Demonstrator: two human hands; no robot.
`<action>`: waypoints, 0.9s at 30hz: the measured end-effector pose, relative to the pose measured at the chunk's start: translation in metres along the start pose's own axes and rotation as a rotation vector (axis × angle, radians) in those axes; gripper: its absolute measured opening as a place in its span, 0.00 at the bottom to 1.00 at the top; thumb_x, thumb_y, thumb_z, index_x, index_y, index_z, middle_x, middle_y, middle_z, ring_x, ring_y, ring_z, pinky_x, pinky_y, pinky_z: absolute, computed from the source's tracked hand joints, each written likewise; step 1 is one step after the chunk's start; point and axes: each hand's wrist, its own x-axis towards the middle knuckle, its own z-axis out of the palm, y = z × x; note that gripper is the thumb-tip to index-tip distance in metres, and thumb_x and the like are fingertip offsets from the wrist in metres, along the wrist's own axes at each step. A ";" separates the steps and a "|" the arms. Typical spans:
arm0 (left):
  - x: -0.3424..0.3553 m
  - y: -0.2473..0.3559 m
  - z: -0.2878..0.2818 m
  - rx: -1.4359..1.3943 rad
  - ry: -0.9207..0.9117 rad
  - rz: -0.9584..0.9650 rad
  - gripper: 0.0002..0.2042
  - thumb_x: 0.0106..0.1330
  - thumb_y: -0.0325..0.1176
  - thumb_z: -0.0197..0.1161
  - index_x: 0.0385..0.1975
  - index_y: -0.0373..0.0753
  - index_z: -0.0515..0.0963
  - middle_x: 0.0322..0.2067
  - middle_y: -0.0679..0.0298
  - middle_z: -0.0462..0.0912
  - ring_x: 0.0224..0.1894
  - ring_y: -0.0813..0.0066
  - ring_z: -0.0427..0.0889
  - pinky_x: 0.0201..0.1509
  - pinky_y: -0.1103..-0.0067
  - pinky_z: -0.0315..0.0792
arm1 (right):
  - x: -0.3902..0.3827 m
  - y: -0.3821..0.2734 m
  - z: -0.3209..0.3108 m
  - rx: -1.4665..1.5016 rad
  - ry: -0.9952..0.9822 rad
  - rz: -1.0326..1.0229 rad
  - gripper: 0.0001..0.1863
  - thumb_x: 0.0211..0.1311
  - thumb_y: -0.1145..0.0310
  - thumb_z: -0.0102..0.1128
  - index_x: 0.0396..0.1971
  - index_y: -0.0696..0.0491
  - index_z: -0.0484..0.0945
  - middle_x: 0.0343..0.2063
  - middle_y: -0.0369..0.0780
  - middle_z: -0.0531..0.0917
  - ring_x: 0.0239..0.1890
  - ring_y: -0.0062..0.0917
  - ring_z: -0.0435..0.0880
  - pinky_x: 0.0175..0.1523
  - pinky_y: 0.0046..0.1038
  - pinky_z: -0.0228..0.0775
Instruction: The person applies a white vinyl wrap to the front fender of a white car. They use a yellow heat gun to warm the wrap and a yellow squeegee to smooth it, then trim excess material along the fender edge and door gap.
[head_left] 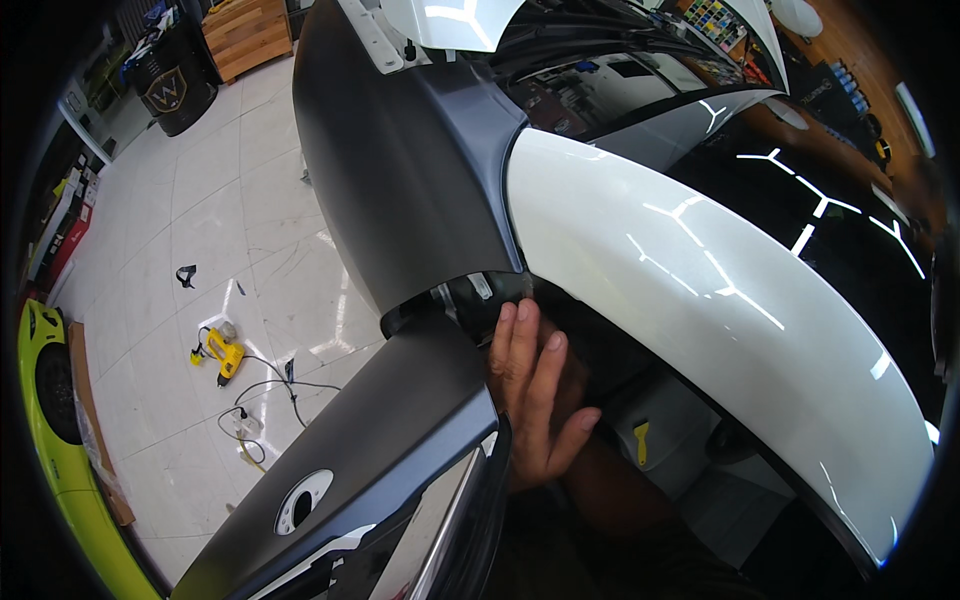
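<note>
My left hand [530,390] is raised in the gap between a dark grey front fender [400,170] and an opened car door [380,410] of the same matte grey. Its fingers are stretched out, thumb apart, fingertips close to the fender's rear lower corner; contact is unclear. Just behind it, in shadow, is what looks like my right hand [572,375], its fingers mostly hidden. A glossy white roof pillar [690,260] curves away to the right. The door has an oval cutout [304,502] and bright window trim [430,530].
On the tiled floor lie a yellow heat gun [225,356] with its cable and a small black scrap [186,275]. A yellow scraper [641,442] rests inside the car. A lime-green car [75,500], a black drum [172,85] and a wooden box [247,38] stand left.
</note>
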 end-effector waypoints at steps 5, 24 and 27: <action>0.003 0.001 0.001 -0.331 0.094 -0.268 0.32 0.70 0.36 0.48 0.69 0.26 0.49 0.65 0.41 0.62 0.65 0.54 0.67 0.70 0.64 0.57 | 0.011 -0.018 -0.044 -0.032 -0.120 0.043 0.15 0.66 0.71 0.57 0.49 0.63 0.74 0.39 0.49 0.84 0.39 0.41 0.86 0.42 0.33 0.79; 0.036 0.028 0.026 -1.692 0.471 -0.468 0.34 0.75 0.37 0.47 0.73 0.39 0.34 0.52 0.50 0.74 0.41 0.67 0.81 0.47 0.68 0.76 | 0.177 -0.161 -0.148 -0.728 -0.671 -0.287 0.10 0.55 0.74 0.58 0.37 0.60 0.78 0.25 0.48 0.81 0.34 0.42 0.83 0.38 0.39 0.71; 0.035 0.030 0.025 -1.756 0.475 -0.491 0.35 0.75 0.37 0.46 0.73 0.39 0.32 0.52 0.49 0.74 0.43 0.66 0.81 0.49 0.68 0.76 | 0.175 -0.159 -0.139 -0.736 -0.694 -0.366 0.10 0.50 0.72 0.60 0.33 0.60 0.78 0.25 0.47 0.81 0.34 0.41 0.83 0.40 0.38 0.72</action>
